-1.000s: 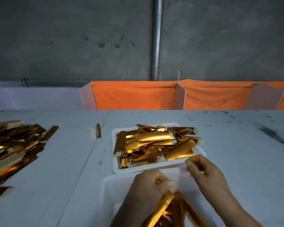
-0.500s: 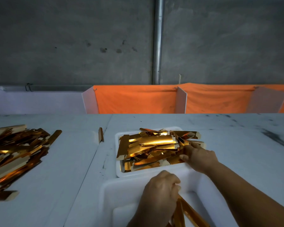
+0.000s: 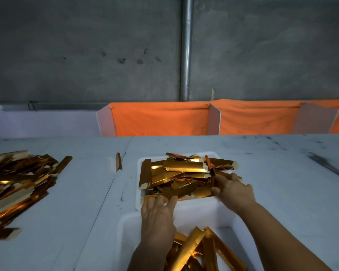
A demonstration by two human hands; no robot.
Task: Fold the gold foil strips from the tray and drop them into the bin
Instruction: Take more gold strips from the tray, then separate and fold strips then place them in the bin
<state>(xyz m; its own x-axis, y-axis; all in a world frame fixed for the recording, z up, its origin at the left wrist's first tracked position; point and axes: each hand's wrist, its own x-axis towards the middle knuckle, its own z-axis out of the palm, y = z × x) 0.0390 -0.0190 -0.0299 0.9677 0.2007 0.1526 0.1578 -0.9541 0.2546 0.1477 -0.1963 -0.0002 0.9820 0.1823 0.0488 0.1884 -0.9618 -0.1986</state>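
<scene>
While the thin, stiff-creased gold foil strips (image 3: 184, 178) are lying heaped in the white tray (image 3: 140, 163) at twelve o'clock, we are reaching: left hand (image 3: 158, 212) flat-fingered, right hand (image 3: 233, 189) pinching an edge.

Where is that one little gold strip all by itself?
In the head view, the lone strip stands on the table, left of the tray and right of the loose pile.
</scene>
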